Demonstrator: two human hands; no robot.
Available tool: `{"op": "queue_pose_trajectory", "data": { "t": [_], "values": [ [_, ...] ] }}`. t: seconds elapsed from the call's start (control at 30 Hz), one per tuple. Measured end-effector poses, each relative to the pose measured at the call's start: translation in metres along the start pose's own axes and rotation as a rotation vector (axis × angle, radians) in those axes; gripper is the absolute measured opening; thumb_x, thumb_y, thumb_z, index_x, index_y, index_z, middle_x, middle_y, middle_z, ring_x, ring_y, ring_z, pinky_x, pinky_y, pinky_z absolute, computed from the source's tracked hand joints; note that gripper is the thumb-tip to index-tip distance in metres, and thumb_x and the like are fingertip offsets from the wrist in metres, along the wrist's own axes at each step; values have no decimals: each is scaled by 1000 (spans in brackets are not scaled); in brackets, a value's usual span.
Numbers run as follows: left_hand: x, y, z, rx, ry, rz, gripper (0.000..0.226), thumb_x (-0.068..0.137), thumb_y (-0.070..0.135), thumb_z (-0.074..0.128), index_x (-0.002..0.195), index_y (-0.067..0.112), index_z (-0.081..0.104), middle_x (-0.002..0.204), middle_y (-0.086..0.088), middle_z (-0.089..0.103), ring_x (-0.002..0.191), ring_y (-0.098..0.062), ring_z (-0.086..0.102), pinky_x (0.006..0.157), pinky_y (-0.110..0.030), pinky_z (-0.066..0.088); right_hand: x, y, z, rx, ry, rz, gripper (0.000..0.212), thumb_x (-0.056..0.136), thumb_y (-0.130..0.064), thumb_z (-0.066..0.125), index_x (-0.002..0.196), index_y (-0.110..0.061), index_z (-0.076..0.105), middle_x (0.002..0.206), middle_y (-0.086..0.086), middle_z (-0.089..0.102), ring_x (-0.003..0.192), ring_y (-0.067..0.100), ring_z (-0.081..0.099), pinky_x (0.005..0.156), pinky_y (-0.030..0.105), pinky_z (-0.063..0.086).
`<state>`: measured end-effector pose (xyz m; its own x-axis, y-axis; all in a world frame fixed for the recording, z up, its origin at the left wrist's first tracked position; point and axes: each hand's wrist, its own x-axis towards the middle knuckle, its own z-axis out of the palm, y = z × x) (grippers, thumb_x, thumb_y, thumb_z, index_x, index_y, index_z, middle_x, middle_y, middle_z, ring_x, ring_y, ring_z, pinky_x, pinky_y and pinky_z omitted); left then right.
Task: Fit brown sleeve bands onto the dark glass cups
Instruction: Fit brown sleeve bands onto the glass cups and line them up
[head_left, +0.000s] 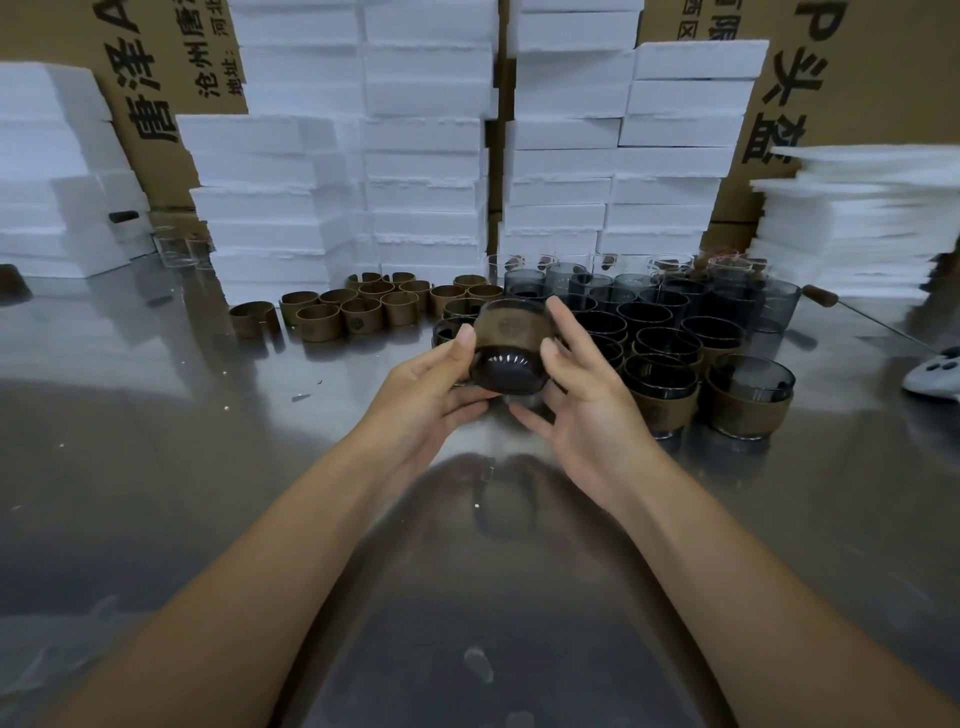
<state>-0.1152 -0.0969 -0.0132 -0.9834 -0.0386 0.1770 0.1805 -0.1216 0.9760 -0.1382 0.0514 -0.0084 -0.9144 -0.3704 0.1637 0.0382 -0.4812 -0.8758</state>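
Metal table (156, 415), dark cup (511, 371), likely foam stacks (426, 135)

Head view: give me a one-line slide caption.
Left hand and right hand hold a dark glass cup with a brown sleeve band around it.

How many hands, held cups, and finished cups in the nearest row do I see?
Hands: 2, left hand and right hand
Held: 1 dark glass cup wearing a brown sleeve band
Nearest row: 2 banded dark glass cups
Total: 5
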Motion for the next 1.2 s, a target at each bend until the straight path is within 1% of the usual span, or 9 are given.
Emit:
{"op": "queue_pose_trajectory", "data": {
  "t": [0.1,0.2,0.3,0.43,0.57,0.77,0.93,1.07,1.2],
  "values": [
    [0,-1,-1,-31,-6,42,36,76,44,61,101,21,74,103,-5,74,96,-16,69,84,-23,54,0,5,1,-40,-32,-10,53,93,-10,56,135,-40,45,129,-8,62,119,14,58,100,37,43],
    [0,-3,-1,-35,9,66,42,76,30,64,114,11,66,110,-12,71,102,-20,67,88,-24,54,2,8,2,-98,13,-33,40,91,-17,61,124,-37,54,109,-10,70,107,11,64,94,36,47],
    [-1,-6,0,37,-30,77,51,77,24,64,124,6,60,117,-15,67,112,-26,63,96,-32,50,2,12,1,-353,125,-133,37,86,-30,68,121,-33,55,108,-11,66,104,6,63,87,28,53],
    [1,-9,-2,154,-67,85,31,87,14,61,116,26,63,108,7,72,108,-8,64,89,-20,50,1,17,-4,-510,187,-224,46,82,-30,73,121,-35,51,108,-13,62,102,1,61,86,19,50],
    [3,-13,-4,232,-62,84,37,90,1,58,104,34,60,96,21,71,99,6,64,81,-11,49,3,20,-8,-616,221,-246,55,77,-29,77,123,-38,47,105,-16,58,101,0,59,90,24,49],
    [4,-15,-7,333,-37,116,46,87,-2,62,106,39,57,103,20,66,98,7,63,87,-14,50,7,22,-13,-683,187,-200,65,76,-23,79,129,-33,42,122,-3,48,116,13,54,101,39,47],
    [4,-17,-6,420,3,158,47,84,-3,66,101,40,60,90,27,68,92,9,64,77,-8,49,6,22,-14,-800,201,-254,69,77,-20,78,134,-28,42,108,-23,47,111,4,48,89,11,38],
    [5,-17,-6,461,97,157,39,84,3,68,119,19,62,99,14,66,91,1,65,75,-12,51,7,25,-15,-938,245,-289,72,80,-28,76,141,-26,38,124,-13,47,124,11,43,100,26,36],
    [5,-15,-6,505,198,147,28,87,11,67,113,20,63,97,9,64,85,-3,62,69,-11,48,8,26,-15,-1040,347,-353,72,79,-31,76,140,-20,38,132,0,42,118,13,47,89,22,36]
  ]
}}
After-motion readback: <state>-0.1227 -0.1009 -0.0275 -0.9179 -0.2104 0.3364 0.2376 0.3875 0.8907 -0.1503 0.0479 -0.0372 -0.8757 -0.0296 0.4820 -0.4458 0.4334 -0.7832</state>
